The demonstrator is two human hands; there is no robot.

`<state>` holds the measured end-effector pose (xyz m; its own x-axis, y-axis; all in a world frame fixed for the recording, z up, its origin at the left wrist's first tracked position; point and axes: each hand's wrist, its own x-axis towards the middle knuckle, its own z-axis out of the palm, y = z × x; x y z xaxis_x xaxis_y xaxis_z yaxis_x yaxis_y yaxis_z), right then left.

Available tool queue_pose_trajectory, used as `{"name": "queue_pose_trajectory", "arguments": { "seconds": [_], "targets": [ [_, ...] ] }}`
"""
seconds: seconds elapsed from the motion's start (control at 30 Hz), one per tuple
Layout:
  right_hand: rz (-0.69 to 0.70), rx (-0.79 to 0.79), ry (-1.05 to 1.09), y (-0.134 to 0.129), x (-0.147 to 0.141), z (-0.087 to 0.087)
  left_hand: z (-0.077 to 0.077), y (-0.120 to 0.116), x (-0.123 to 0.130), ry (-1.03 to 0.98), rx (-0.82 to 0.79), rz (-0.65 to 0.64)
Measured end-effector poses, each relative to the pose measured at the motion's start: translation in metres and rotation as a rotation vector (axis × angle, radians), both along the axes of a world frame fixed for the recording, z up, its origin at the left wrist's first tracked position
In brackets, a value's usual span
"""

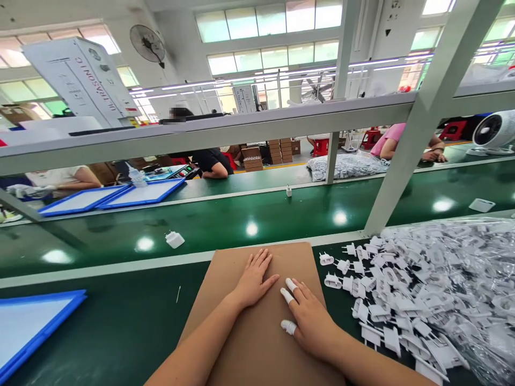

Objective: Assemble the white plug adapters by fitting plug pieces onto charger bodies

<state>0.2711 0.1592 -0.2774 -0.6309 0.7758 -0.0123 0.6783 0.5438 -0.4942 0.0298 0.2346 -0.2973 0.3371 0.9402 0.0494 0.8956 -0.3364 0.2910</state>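
Observation:
A flat brown cardboard sheet lies before me on the dark green bench. On its upper part my left hand rests flat, fingers stretched out and holding nothing. Lower and to the right, my right hand also lies on the cardboard with its fingers apart. White coverings wrap the thumb and two fingers of that hand. Beside the sheet's right edge spreads a large heap of white plastic plug parts with metal pins, some lying on clear plastic bags.
A green conveyor belt crosses ahead, carrying a white plug adapter and a small white charger. A blue-edged tray lies left. A slanted grey post supports the overhead shelf. Other people sit across the belt.

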Motion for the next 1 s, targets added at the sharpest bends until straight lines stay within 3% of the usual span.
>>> {"name": "queue_pose_trajectory", "arguments": {
  "seconds": [0.13,0.4,0.77,1.0],
  "targets": [
    [0.002,-0.015,-0.078,0.001,-0.002,0.003,0.005,-0.001,0.003,-0.018,0.000,0.012],
    [0.032,0.113,-0.104,0.011,0.002,-0.016,0.019,-0.001,0.007,-0.055,-0.043,0.015],
    [0.002,-0.032,-0.105,0.004,0.000,0.006,0.004,-0.002,0.003,-0.062,0.027,0.004],
    [-0.008,-0.075,-0.072,0.001,0.000,0.013,0.008,-0.004,0.004,-0.008,-0.024,0.019]
  ]
}}
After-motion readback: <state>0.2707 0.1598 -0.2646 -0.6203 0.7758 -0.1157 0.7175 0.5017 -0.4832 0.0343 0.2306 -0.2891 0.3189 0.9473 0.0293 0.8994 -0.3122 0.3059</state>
